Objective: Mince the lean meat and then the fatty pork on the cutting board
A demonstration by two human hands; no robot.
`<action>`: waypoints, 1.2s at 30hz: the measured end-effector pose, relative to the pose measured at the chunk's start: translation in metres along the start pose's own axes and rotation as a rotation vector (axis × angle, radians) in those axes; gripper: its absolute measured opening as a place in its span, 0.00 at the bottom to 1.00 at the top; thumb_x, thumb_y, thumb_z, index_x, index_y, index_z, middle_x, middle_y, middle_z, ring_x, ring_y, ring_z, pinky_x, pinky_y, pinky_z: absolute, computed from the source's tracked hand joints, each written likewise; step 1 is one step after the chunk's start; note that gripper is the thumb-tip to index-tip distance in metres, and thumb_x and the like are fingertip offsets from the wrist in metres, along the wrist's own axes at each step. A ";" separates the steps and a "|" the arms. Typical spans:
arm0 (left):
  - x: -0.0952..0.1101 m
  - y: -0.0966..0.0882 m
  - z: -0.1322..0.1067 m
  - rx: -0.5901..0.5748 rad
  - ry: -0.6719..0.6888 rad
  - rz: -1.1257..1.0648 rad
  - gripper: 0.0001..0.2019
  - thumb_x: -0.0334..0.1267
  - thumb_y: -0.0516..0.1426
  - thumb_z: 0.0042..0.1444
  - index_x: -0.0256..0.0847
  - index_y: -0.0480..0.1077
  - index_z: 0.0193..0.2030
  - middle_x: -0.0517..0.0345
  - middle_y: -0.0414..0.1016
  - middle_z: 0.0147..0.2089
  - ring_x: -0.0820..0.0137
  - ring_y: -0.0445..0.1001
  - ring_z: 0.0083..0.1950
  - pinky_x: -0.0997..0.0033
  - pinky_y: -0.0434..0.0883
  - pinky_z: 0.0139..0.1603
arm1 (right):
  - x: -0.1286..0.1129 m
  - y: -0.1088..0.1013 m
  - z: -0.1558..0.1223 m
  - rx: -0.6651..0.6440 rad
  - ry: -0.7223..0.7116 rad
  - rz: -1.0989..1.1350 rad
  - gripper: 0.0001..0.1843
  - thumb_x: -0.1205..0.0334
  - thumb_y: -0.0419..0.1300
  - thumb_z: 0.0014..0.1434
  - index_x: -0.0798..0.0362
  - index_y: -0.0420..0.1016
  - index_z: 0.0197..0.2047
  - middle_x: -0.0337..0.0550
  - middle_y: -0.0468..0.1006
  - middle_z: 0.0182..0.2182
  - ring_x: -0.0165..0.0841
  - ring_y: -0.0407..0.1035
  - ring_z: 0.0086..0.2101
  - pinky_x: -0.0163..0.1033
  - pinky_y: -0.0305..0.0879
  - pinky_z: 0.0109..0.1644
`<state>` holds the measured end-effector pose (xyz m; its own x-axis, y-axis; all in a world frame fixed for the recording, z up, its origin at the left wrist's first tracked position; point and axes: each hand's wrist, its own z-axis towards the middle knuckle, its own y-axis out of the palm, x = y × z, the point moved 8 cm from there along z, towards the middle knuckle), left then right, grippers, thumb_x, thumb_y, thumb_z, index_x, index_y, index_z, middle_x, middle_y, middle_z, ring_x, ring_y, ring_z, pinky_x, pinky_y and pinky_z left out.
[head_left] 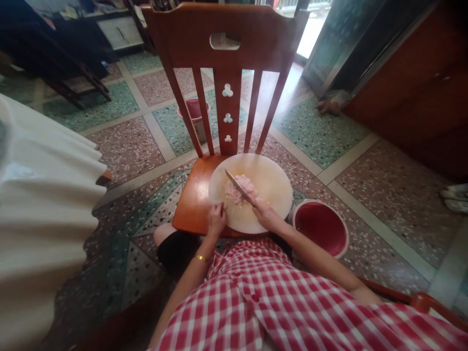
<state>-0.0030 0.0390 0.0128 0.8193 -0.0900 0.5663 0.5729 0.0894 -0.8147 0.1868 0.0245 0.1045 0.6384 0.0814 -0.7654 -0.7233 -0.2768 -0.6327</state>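
Observation:
My right hand (pixel 266 214) is closed around the handle of a knife (pixel 237 185). The blade points away to the upper left and lies over a heap of pale pink chopped meat (pixel 249 184). Under the meat is a round whitish cutting board (pixel 276 183), set on the seat of a wooden chair (pixel 193 204). My left hand (pixel 217 218) is at the board's near left edge with its fingers curled in. Whether those fingers grip the rim or only rest against it is hard to see.
Beside the chair's right side stands a red-lined bucket (pixel 321 229). Another red-lined bin (pixel 195 109) is behind the chair back. A cream tablecloth (pixel 47 209) hangs at the left. Shoes (pixel 455 197) lie at the far right on the tiled floor (pixel 387 195).

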 end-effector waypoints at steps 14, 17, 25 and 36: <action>0.004 0.003 0.006 -0.033 0.002 0.085 0.15 0.34 0.50 0.55 0.38 0.69 0.48 0.50 0.67 0.35 0.65 0.67 0.38 0.68 0.64 0.39 | -0.006 -0.021 0.001 0.172 -0.018 -0.016 0.28 0.59 0.44 0.63 0.45 0.48 0.66 0.41 0.65 0.57 0.40 0.63 0.53 0.44 0.62 0.54; 0.002 0.003 0.006 -0.024 -0.015 0.087 0.15 0.34 0.50 0.55 0.38 0.69 0.48 0.50 0.67 0.35 0.65 0.67 0.38 0.68 0.64 0.39 | 0.003 -0.020 0.008 0.154 0.053 -0.058 0.29 0.60 0.44 0.63 0.49 0.46 0.66 0.47 0.64 0.57 0.44 0.66 0.50 0.47 0.63 0.52; 0.005 0.001 0.006 -0.040 -0.007 0.110 0.15 0.35 0.49 0.55 0.38 0.69 0.48 0.49 0.67 0.35 0.65 0.66 0.38 0.68 0.64 0.39 | 0.000 -0.030 0.000 0.160 0.041 -0.094 0.28 0.57 0.45 0.63 0.43 0.47 0.66 0.40 0.63 0.57 0.43 0.67 0.49 0.45 0.64 0.50; 0.005 0.003 0.006 -0.078 -0.021 0.158 0.16 0.34 0.50 0.55 0.39 0.68 0.50 0.50 0.67 0.37 0.66 0.66 0.39 0.70 0.63 0.40 | 0.004 -0.033 0.002 0.151 0.045 -0.182 0.28 0.59 0.44 0.63 0.45 0.46 0.66 0.40 0.67 0.55 0.39 0.67 0.49 0.41 0.65 0.51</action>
<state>0.0035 0.0449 0.0139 0.8996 -0.0607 0.4325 0.4344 0.0231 -0.9004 0.2127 0.0354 0.1223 0.7707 0.0734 -0.6330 -0.6239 -0.1153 -0.7730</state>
